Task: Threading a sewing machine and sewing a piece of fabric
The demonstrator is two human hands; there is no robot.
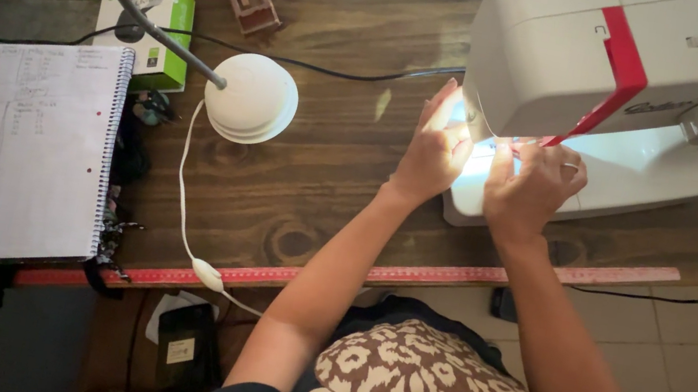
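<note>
Sewing machine (640, 94) hard against table edge (411, 277)

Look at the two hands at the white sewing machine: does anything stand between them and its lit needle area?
Nothing visible does. The left hand and right hand are both already at the lit needle area under the sewing machine head; the glare hides what the fingers touch.
</note>
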